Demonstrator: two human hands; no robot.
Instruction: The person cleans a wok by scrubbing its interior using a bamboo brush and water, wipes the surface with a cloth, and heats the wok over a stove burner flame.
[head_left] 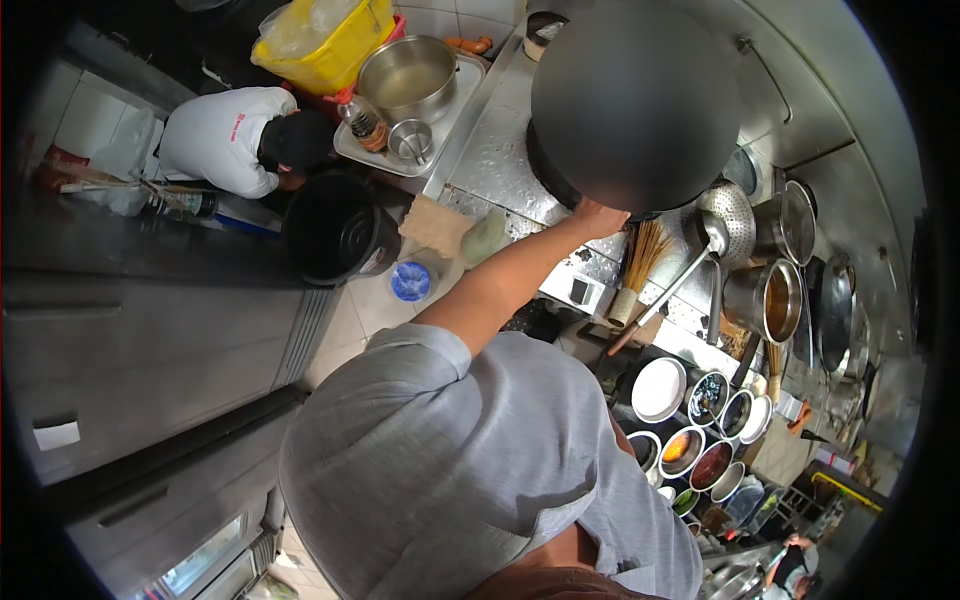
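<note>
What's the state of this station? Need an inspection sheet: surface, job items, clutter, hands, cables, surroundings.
Surface: steel counter, shiny, dark-spotted.
Job's things: dark pan, mostly hidden by a blurred disc; straw brush and ladle nearby.
Clutter: tray bearing pot and bottle; bowls grouped close together.
Hands: left hand at the pan's edge, grip unclear; right hand not in view.
Cables: nothing seen.
Surroundings: person in white shirt bent beside black bin.

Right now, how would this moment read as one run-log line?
left hand: at rim of dark pan, grip unclear | right hand: not in view | nearby: bristle brush, ladle | pan interior: hidden by blur
</note>
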